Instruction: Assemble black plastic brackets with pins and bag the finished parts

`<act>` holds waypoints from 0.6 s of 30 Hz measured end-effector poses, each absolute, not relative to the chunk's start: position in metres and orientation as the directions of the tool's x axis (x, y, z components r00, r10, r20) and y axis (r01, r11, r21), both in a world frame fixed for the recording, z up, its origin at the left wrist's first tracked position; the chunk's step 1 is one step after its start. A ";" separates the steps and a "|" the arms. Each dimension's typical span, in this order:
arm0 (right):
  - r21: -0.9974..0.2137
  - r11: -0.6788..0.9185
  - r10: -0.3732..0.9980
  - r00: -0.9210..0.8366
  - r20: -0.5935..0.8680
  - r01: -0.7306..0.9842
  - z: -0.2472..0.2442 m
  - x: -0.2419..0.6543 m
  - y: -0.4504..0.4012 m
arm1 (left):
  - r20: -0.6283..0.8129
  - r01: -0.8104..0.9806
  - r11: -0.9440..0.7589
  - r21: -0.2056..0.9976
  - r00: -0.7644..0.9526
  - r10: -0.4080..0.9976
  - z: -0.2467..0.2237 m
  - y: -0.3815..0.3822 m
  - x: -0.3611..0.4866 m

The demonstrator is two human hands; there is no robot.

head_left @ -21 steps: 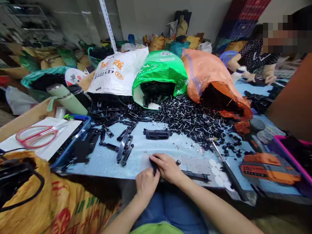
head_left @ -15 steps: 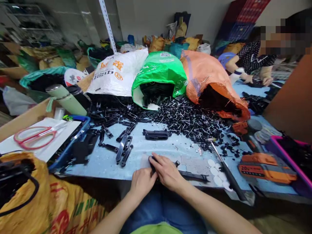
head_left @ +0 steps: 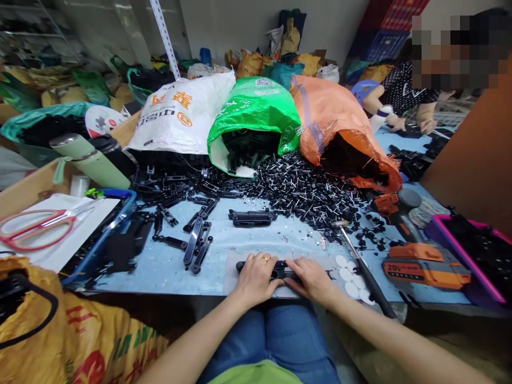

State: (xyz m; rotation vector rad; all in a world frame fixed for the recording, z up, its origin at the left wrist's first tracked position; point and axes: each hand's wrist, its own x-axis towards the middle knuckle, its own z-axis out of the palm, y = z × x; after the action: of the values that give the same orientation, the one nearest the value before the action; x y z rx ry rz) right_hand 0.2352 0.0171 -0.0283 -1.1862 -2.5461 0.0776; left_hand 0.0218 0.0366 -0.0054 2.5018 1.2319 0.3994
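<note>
Elongated black part (head_left: 280, 271), one: held near the front edge of the blue tabletop (head_left: 224, 237), grasped by the fingers of left hand (head_left: 256, 276) and right hand (head_left: 312, 278); hammer (head_left: 370, 280) laid rightward.

Workshop: heaped black parts (head_left: 308, 189), hammer (head_left: 365, 269), orange power tool (head_left: 426, 272), stuffed sacks (head_left: 256, 106).

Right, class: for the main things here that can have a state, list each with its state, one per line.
Left hand: closed over the black part
Right hand: gripping the same part
Black part: crosswise, partly hidden by both hands
Green bag: open, black parts inside
Orange bag: open
Hammer: lying down
Red-handled scissors: lying flat
Green bottle: tilted
Pink-rimmed tub: open, holding black parts
</note>
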 end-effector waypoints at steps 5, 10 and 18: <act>-0.098 0.757 0.652 -0.756 0.060 0.646 -0.021 0.248 0.041 | 0.093 0.720 -0.577 0.386 0.592 0.801 -0.004 0.033 0.026; -0.014 0.790 0.612 -0.790 -0.029 0.613 -0.013 0.248 0.047 | 0.078 0.751 -0.564 0.344 0.575 0.814 0.002 0.026 0.029; 0.085 0.578 0.800 -0.584 0.135 0.812 -0.006 0.248 0.030 | 0.114 0.635 -0.764 0.113 0.756 0.645 0.012 0.027 -0.005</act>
State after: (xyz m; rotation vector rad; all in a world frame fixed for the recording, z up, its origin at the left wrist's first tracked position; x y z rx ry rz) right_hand 0.2480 0.0303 -0.0063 -1.3906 -2.7175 -0.2104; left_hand -0.0053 0.0272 0.0121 2.8799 1.0508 0.2259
